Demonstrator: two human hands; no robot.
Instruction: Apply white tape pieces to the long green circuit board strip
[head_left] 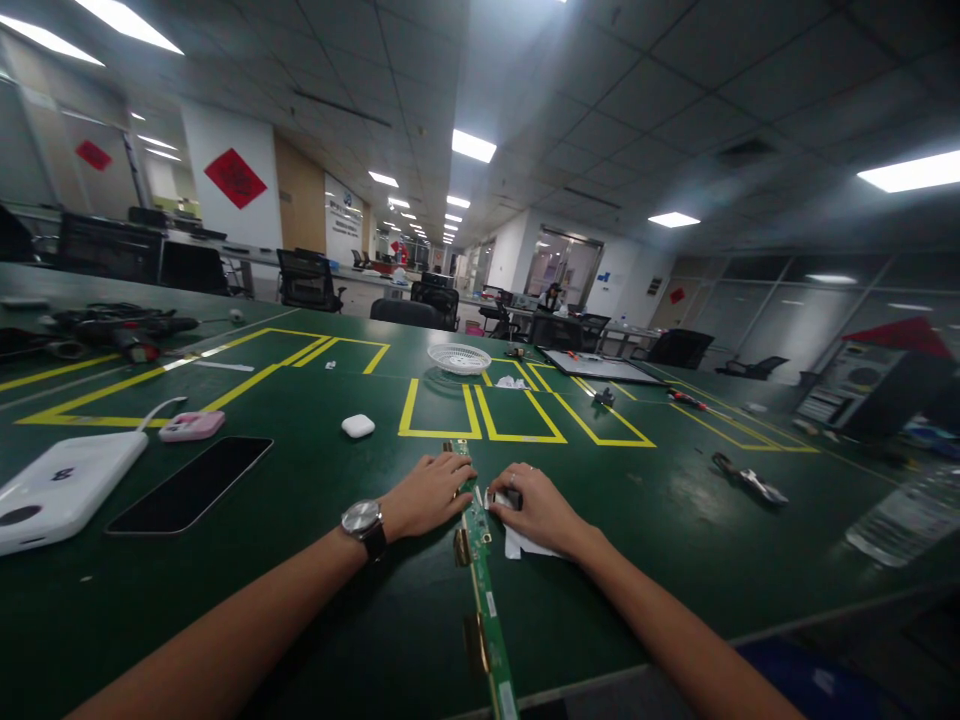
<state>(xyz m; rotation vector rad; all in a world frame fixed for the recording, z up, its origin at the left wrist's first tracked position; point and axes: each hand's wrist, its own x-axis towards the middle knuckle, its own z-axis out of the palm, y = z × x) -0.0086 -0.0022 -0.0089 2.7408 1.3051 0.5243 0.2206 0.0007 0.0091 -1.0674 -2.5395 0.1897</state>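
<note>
A long, narrow green circuit board (482,575) lies on the table, running from the near edge away from me, with gold-coloured tabs along its left side. My left hand (431,492), a watch on its wrist, grips the far part of the board, its fingers curled over the strip. Just right of the board my right hand (534,505) is closed on a white tissue (517,545), part of which spreads out under the palm. A small dark piece shows by the right fingers; its kind I cannot make out.
On the left lie a phone (193,487), a white power bank (67,487), a pink case (192,426) and a white earbud case (358,426). Ahead sits a white basket (459,359) among yellow tape outlines. Pliers (748,479) and a plastic bottle (904,520) are at right.
</note>
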